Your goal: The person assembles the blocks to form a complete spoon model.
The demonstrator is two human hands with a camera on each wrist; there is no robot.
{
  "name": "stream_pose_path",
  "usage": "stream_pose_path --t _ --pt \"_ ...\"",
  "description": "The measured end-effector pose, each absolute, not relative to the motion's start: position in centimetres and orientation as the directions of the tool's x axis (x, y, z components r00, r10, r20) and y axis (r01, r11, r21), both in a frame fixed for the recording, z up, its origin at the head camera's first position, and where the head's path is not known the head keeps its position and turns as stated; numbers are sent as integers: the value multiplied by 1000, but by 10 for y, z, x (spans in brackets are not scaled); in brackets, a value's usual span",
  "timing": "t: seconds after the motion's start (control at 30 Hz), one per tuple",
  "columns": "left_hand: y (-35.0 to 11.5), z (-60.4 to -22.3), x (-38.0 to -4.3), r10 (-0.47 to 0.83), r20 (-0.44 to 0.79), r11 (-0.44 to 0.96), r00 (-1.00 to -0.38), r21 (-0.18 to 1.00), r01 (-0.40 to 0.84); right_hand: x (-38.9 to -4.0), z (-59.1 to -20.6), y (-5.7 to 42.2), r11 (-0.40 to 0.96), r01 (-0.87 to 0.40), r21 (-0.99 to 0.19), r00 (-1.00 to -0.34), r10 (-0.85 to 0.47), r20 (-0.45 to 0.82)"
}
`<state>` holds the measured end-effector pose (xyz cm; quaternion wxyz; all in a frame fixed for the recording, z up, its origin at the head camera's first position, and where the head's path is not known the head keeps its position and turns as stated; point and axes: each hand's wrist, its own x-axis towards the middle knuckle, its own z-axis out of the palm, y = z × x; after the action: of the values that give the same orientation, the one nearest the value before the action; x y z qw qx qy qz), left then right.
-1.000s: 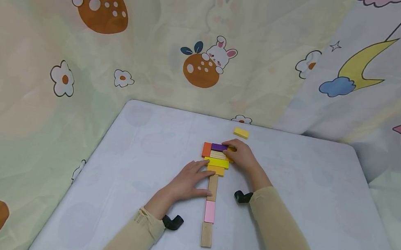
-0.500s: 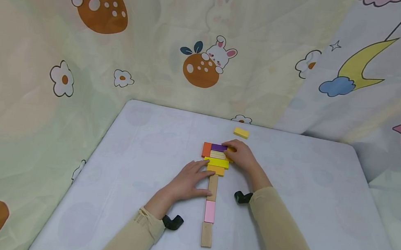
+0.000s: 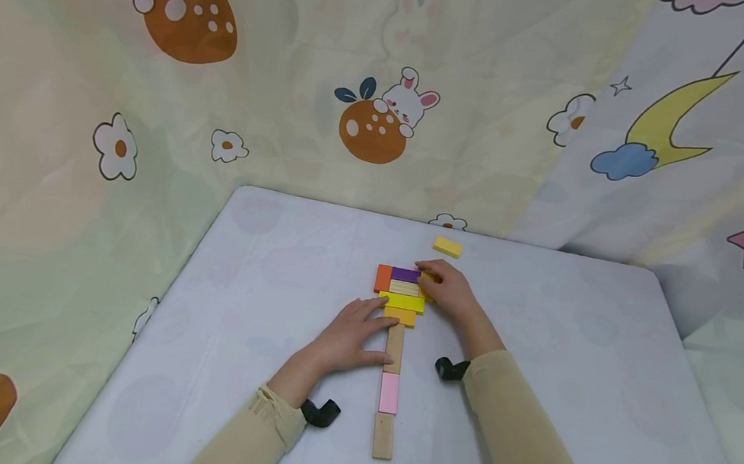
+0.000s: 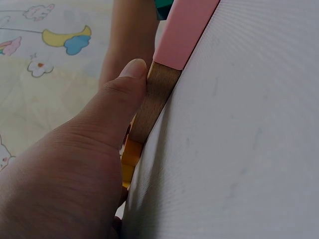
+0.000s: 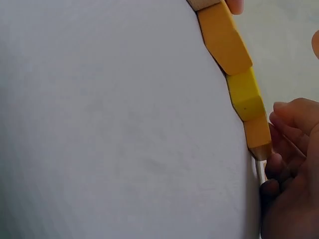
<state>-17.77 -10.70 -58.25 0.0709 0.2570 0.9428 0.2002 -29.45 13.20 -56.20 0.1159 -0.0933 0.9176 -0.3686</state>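
Flat wooden blocks lie joined in a row on the table. My left hand (image 3: 349, 337) is spread along its left side, fingers mostly straight. Its thumb touches a bare wood block (image 4: 162, 84), and its fingertips reach an orange-yellow block (image 3: 404, 317) and a bright yellow block (image 3: 401, 302). At the far end, my right hand (image 3: 448, 287) curls its fingers round an orange block (image 5: 257, 133), partly hidden under them. Its index fingertip lies by the far edge of a purple block (image 3: 404, 275). Beside these are a striped pale block (image 3: 403, 288) and an orange-red block (image 3: 383, 278).
The near end of the row has a pink block (image 3: 389, 393) and another bare wood block (image 3: 384, 436). A loose yellow block (image 3: 447, 247) lies near the back edge of the white table (image 3: 530, 418). A patterned cloth (image 3: 295, 62) hangs behind.
My right index fingertip has shifted slightly right and away along the purple block's far edge. My left hand and the blocks stay where they were.
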Motion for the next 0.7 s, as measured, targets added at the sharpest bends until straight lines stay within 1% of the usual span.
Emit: stream_pose_path --t 0.13,0.27,0.4,0.5,0.7 --pt "-107 -582 -177 515 -27 785 -856 415 459 -299 -561 137 702 -26 -712 -970 -191 -152" --pt "-108 -584 -178 517 -19 782 -856 417 463 -305 -558 143 700 74 -711 -983 -67 -168" --pt "-107 -585 -179 513 -15 781 -858 423 459 -312 -551 153 687 121 -716 -988 16 -152" --pt "-107 -585 -178 510 -15 782 -860 423 457 -316 -546 163 684 119 -720 -990 30 -135" --pt "-107 -583 -178 514 -12 780 -858 424 461 -328 -548 177 693 135 -708 -985 19 -169"
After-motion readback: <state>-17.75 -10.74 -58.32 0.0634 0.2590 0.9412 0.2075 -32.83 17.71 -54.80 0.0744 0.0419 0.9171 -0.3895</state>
